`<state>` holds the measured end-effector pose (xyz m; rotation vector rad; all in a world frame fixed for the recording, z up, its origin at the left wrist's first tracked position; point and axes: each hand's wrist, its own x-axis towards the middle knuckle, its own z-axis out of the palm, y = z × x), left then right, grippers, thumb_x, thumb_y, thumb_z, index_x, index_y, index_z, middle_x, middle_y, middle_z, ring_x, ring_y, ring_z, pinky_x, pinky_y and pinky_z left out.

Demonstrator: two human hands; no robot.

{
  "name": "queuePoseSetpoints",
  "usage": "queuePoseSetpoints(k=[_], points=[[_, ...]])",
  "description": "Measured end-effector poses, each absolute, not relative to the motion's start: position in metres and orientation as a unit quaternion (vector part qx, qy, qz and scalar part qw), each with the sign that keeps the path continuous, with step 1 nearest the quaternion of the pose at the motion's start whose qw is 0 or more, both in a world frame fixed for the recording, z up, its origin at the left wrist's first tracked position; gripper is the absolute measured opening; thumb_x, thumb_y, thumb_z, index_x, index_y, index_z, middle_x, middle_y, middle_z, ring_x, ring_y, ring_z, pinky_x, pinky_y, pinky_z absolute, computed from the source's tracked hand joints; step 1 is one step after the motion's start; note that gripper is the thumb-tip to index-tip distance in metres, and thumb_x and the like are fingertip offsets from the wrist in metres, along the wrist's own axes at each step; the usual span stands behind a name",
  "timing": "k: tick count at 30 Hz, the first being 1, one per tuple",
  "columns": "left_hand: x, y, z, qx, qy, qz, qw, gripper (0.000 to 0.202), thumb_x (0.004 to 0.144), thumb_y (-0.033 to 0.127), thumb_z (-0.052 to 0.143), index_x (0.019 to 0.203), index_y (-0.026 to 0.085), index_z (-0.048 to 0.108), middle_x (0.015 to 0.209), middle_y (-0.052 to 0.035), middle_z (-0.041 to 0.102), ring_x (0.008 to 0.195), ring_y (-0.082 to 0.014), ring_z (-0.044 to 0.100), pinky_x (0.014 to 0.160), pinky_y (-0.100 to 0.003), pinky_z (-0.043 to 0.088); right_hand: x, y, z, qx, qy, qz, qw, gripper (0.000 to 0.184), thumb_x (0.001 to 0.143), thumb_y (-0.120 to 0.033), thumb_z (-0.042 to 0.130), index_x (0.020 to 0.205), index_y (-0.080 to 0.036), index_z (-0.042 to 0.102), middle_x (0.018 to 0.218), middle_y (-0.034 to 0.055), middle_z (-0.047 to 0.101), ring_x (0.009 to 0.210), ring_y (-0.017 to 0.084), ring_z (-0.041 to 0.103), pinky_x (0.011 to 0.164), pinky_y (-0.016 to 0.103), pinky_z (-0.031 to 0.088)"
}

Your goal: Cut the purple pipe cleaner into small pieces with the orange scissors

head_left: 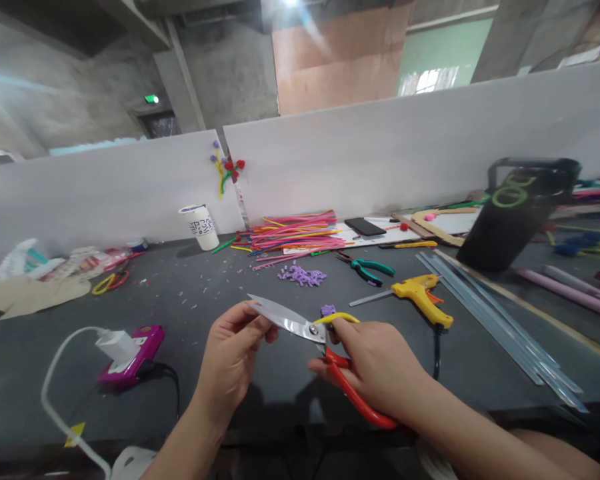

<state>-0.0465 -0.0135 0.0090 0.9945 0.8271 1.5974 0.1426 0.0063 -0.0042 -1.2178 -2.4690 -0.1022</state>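
Observation:
In the head view, my right hand (380, 360) is closed round the handles of a pair of scissors (290, 321), one handle yellow and one red. The blades point left and look nearly closed. My left hand (235, 350) is pinched by the blade tips; whatever lies between its fingertips is hidden. Just beyond the scissors is a small purple piece (329, 311), partly covered by the yellow handle. Farther back lies a loose pile of short purple pieces (303, 275).
Behind lie a bundle of pipe cleaners (295, 233), pliers (367, 268) and a white cup (200, 228). To the right are a yellow glue gun (423, 297), clear glue sticks (500, 327) and a black bottle (517, 213). A magenta power strip (137, 360) with cables sits left.

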Motion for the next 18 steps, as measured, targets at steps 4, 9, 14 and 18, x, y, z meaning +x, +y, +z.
queuePoseSetpoints(k=[4,9,14,18], points=[[-0.0436,-0.0131,0.0082,0.396,0.358,0.672,0.513,0.007,0.066,0.014,0.067,0.070,0.019,0.068,0.061,0.0031,0.062,0.055,-0.0060,0.053,0.055,-0.016,0.042,0.1424,0.0075,-0.0045,-0.437,-0.878,-0.029,0.192,0.045,0.080,-0.059,0.035,0.074,-0.017,0.052,0.061,0.0045,0.062,0.055,0.019,0.057,0.049,0.026,0.023],[-0.0441,-0.0124,0.0074,0.389,0.350,0.671,0.525,0.005,0.066,0.013,0.066,0.070,0.017,0.068,0.060,0.0018,0.062,0.056,-0.0074,0.054,0.057,-0.018,0.043,0.1408,0.0055,-0.0010,-0.447,-0.877,0.014,0.172,0.045,0.080,-0.058,0.035,0.074,-0.017,0.053,0.062,0.0058,0.063,0.053,0.018,0.057,0.047,0.025,0.024],[-0.0474,-0.0125,0.0093,0.375,0.350,0.662,0.546,0.006,0.065,0.013,0.067,0.069,0.016,0.068,0.059,0.0005,0.062,0.057,-0.0080,0.054,0.054,-0.017,0.043,0.1409,0.0046,0.0034,-0.448,-0.875,0.058,0.174,0.042,0.079,-0.056,0.039,0.074,-0.017,0.053,0.061,0.0052,0.061,0.052,0.017,0.054,0.047,0.024,0.025],[-0.0493,-0.0127,0.0135,0.384,0.351,0.645,0.560,0.004,0.062,0.013,0.067,0.066,0.015,0.066,0.056,0.0007,0.059,0.052,-0.0074,0.052,0.049,-0.016,0.040,0.1411,0.0088,0.0039,-0.443,-0.855,0.179,0.201,0.033,0.073,-0.052,0.049,0.069,-0.019,0.051,0.052,-0.0028,0.051,0.044,0.010,0.042,0.044,0.021,0.022]])
